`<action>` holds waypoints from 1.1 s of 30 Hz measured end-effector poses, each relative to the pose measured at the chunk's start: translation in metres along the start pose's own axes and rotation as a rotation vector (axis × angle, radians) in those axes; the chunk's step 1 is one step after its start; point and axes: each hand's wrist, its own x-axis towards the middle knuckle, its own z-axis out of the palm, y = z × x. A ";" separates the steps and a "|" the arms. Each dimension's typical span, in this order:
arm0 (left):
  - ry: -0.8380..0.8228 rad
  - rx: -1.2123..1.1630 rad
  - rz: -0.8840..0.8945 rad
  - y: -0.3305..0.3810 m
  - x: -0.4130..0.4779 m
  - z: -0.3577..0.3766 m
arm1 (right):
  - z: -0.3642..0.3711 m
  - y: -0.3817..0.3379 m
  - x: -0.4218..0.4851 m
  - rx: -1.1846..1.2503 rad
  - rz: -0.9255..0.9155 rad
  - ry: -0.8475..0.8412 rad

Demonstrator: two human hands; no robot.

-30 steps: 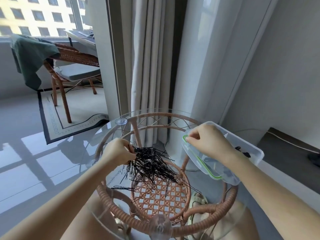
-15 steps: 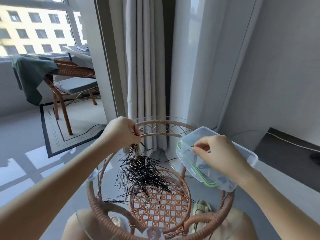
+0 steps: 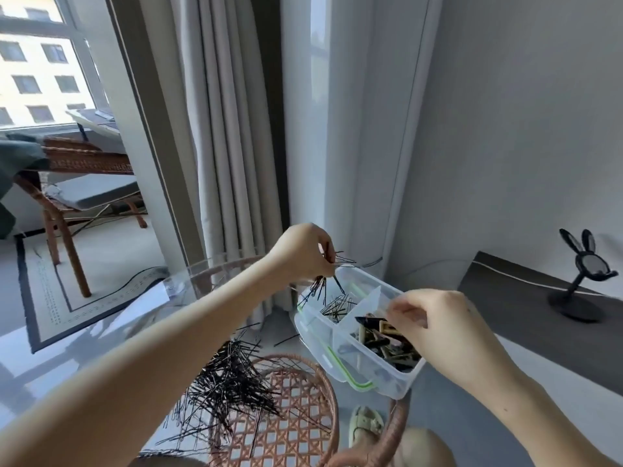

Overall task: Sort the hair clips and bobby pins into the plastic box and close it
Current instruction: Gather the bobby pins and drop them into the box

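Near, one pile of bobby pins (image 3: 229, 382), too many to count, lies on the glass table (image 3: 101, 348). One plastic box (image 3: 340, 348) stands right of it, with two compartments. The right hand (image 3: 435, 318) curls over the hair clips (image 3: 381, 338); I cannot tell its grip. Farther, the left hand (image 3: 303, 254) pinches one bunch (image 3: 320, 286) above the far compartment.

On my feed the box (image 3: 340, 348) reads as clear plastic — smooth and glossy, with a bright green strip (image 3: 341, 365) of rubbery look along its side. The bobby pins (image 3: 229, 382) look like thin black wire with a faint sheen. The hair clips (image 3: 384, 338) are dark and gold-toned, shiny where light hits. The tabletop (image 3: 111, 335) is glass, slick enough to mirror the window; under it I see woven cane (image 3: 290, 429), tan and coarse. The curtain (image 3: 215, 129) is matt grey cloth — soft folds.
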 end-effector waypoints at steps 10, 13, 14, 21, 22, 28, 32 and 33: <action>-0.381 0.371 0.045 0.007 0.037 0.060 | 0.001 0.012 -0.007 -0.041 -0.029 -0.015; -0.459 0.424 -0.004 0.001 0.040 0.063 | 0.004 0.011 -0.007 -0.054 -0.038 -0.030; -0.468 0.449 0.006 0.002 0.040 0.064 | 0.006 0.010 -0.008 -0.053 -0.038 -0.034; -0.540 0.375 0.124 -0.008 0.028 0.042 | 0.017 0.002 -0.010 -0.053 -0.033 -0.072; -0.480 0.293 0.123 -0.014 0.024 0.034 | 0.019 0.000 -0.011 -0.052 -0.044 -0.080; -0.082 0.055 0.044 -0.088 -0.030 0.004 | 0.058 -0.027 -0.031 0.127 -0.155 -0.202; -0.058 0.201 -0.144 -0.165 -0.080 0.019 | 0.121 -0.039 -0.030 0.093 -0.169 -0.459; -0.059 0.261 -0.203 -0.181 -0.091 0.024 | 0.138 -0.040 -0.024 0.064 -0.148 -0.490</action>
